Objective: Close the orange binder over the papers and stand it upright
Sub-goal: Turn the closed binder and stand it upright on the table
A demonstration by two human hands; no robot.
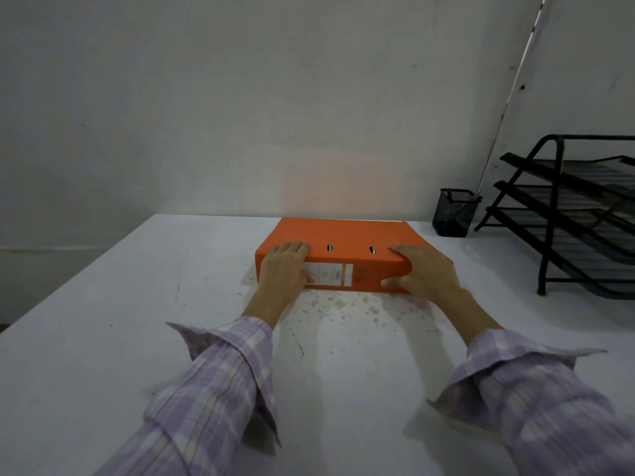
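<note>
The orange binder (347, 235) lies flat and closed on the white table (171, 304), its spine with a white label facing me. No papers show; the cover hides whatever is inside. My left hand (285, 266) grips the spine's left end, fingers over the top cover and thumb on the label. At the spine's right corner, my right hand (422, 271) holds on with fingers on top and thumb against the spine's face.
A black mesh pen cup (453, 216) stands at the back right by the wall. A black tiered paper tray rack (577, 214) fills the right edge of the table. The wall rises just behind the binder. Stains mark the tabletop near me.
</note>
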